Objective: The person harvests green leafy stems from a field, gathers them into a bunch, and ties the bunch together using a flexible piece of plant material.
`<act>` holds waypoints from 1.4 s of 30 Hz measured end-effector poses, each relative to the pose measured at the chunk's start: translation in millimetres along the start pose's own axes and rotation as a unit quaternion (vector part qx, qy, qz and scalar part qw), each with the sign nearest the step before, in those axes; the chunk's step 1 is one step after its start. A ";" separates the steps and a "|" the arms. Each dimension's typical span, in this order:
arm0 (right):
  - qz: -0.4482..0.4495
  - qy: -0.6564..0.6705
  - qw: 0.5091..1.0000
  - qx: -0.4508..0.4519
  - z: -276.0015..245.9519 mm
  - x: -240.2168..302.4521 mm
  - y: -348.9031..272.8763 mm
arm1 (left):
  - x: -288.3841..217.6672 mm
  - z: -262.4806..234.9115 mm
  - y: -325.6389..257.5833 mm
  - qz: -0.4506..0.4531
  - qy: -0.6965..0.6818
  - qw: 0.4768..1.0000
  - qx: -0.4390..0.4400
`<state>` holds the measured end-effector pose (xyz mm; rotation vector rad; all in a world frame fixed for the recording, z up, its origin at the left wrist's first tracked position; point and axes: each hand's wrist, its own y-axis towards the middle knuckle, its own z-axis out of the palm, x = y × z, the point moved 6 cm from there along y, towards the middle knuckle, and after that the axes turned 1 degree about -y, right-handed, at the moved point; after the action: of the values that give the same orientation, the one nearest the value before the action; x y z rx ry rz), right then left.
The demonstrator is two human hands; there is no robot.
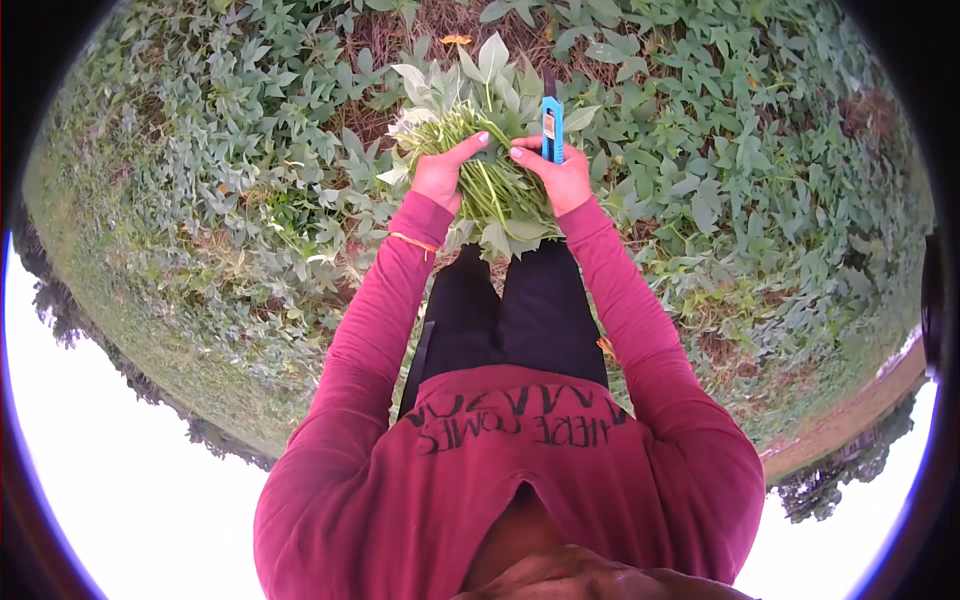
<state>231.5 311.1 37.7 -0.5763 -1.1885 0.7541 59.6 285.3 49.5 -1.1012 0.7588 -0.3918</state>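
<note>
Many slender, leafy stems (pixel 498 188) fill the clasped left hand (pixel 441 176); the right hand (pixel 566 178) grips a slim blue cutter (pixel 553 125).

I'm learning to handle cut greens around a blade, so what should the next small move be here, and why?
Probably firm up the left hand around the leafy bunch: its thumb already lies against the stems, while the right hand holds the blue cutter right beside them. A steadier left grip would likely let the right hand manage the cutter alone.
</note>
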 end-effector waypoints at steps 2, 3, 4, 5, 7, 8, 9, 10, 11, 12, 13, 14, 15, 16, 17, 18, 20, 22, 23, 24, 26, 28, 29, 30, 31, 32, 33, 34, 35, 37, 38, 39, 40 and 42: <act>-0.107 -0.042 0.990 -0.077 24.7 23.2 -20.0 | -14.1 -19.2 -19.2 0.039 -0.038 0.998 -0.036; -0.175 -0.074 0.980 -0.063 42.4 42.6 -29.0 | -20.4 -37.2 -27.0 0.059 -0.047 0.993 -0.088; -0.240 -0.106 0.963 -0.055 57.7 61.0 -43.4 | -28.6 -48.6 -46.2 0.049 -0.078 0.990 -0.106; -0.239 -0.093 0.966 0.030 89.1 72.6 -56.8 | -39.4 -56.2 -67.9 0.038 -0.110 0.986 -0.121; -0.163 -0.173 0.961 0.139 141.6 61.9 -68.8 | -57.3 -72.5 -100.2 0.032 -0.157 0.982 -0.104; -0.125 -0.213 0.949 0.195 165.6 52.7 -77.1 | -64.3 -82.6 -119.8 0.039 -0.171 0.982 -0.076; -0.092 -0.237 0.946 0.200 178.5 45.4 -75.8 | -70.2 -90.9 -140.5 0.048 -0.183 0.981 -0.044; -0.075 -0.231 0.948 0.206 192.8 43.9 -81.2 | -72.1 -100.7 -159.9 0.056 -0.195 0.979 -0.016; -0.057 -0.224 0.949 0.213 209.2 40.9 -89.0 | -71.7 -115.3 -178.9 0.077 -0.203 0.976 -0.018; -0.039 -0.218 0.950 0.220 227.3 37.4 -96.2 | -74.6 -128.4 -198.6 0.090 -0.229 0.969 -0.022; -0.026 -0.255 0.937 0.238 244.4 36.6 -112.0 | -73.1 -140.5 -218.4 0.102 -0.258 0.960 -0.027; -0.026 -0.270 0.924 0.271 259.1 31.7 -124.8 | -69.6 -151.3 -235.7 0.112 -0.285 0.951 -0.028; -0.024 -0.285 0.909 0.305 274.0 24.3 -138.2 | -64.5 -166.7 -253.0 0.142 -0.301 0.942 -0.046; -0.023 -0.298 0.892 0.338 288.6 15.0 -152.8 | -54.1 -181.9 -266.9 0.160 -0.321 0.931 -0.065; -0.031 -0.316 0.877 0.361 300.0 5.6 -165.2 | -41.1 -194.6 -276.9 0.178 -0.344 0.918 -0.085; -0.025 -0.338 0.858 0.386 311.8 -3.4 -180.5 | -31.4 -208.4 -290.0 0.196 -0.364 0.904 -0.106; -0.016 -0.371 0.819 0.438 339.1 -22.4 -211.8 | -15.3 -234.0 -323.5 0.221 -0.416 0.875 -0.109; 0.013 -0.408 0.772 0.488 359.6 -57.7 -239.9 | 15.1 -263.2 -346.9 0.249 -0.460 0.844 -0.116; 0.041 -0.416 0.762 0.495 365.9 -76.6 -253.7 | 30.2 -277.4 -361.8 0.250 -0.481 0.830 -0.129; 0.066 -0.427 0.753 0.496 370.9 -92.7 -266.4 | 46.0 -292.2 -373.3 0.254 -0.502 0.818 -0.123; 0.151 -0.380 0.771 0.488 381.1 -134.1 -304.4 | 82.6 -325.1 -396.5 0.258 -0.542 0.792 -0.109; 0.152 -0.411 0.743 0.506 390.0 -173.3 -337.3 | 107.9 -350.9 -426.4 0.279 -0.599 0.738 -0.135; 0.131 -0.444 0.707 0.535 392.3 -196.4 -351.2 | 127.6 -365.8 -433.6 0.286 -0.608 0.725 -0.149; 0.128 -0.460 0.687 0.548 394.3 -216.3 -362.0 | 141.9 -380.9 -443.6 0.296 -0.613 0.714 -0.164; 0.125 -0.475 0.666 0.561 395.8 -235.5 -372.7 | 157.2 -391.3 -452.9 0.302 -0.616 0.705 -0.178; 0.121 -0.487 0.647 0.574 401.5 -256.1 -385.2 | 169.1 -403.1 -464.8 0.308 -0.616 0.699 -0.194; 0.124 -0.487 0.639 0.583 409.5 -270.2 -405.8 | 183.8 -415.1 -478.7 0.313 -0.616 0.691 -0.211; 0.133 -0.490 0.617 0.602 413.2 -291.0 -423.5 | 199.8 -426.3 -491.6 0.324 -0.626 0.673 -0.222; 0.138 -0.497 0.596 0.616 414.9 -310.0 -435.9 | 215.1 -435.2 -498.0 0.332 -0.638 0.657 -0.226; 0.142 -0.548 0.539 0.624 415.8 -350.3 -457.7 | 251.2 -460.1 -509.2 0.343 -0.635 0.637 -0.271; 0.132 -0.551 0.521 0.638 415.9 -365.3 -475.4 | 271.0 -468.2 -517.2 0.340 -0.633 0.622 -0.313; 0.122 -0.554 0.503 0.652 414.4 -381.4 -493.9 | 290.1 -475.4 -524.9 0.335 -0.629 0.606 -0.353; 0.112 -0.555 0.486 0.665 411.8 -397.5 -512.4 | 308.7 -482.3 -532.5 0.329 -0.624 0.590 -0.393; 0.071 -0.579 0.439 0.683 406.0 -434.1 -539.6 | 338.5 -502.0 -550.2 0.339 -0.618 0.550 -0.449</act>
<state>-123.3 -361.7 294.3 1.5418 -1.1555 2.0592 -24.8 -486.8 306.2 -1.5098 -0.0705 1.5455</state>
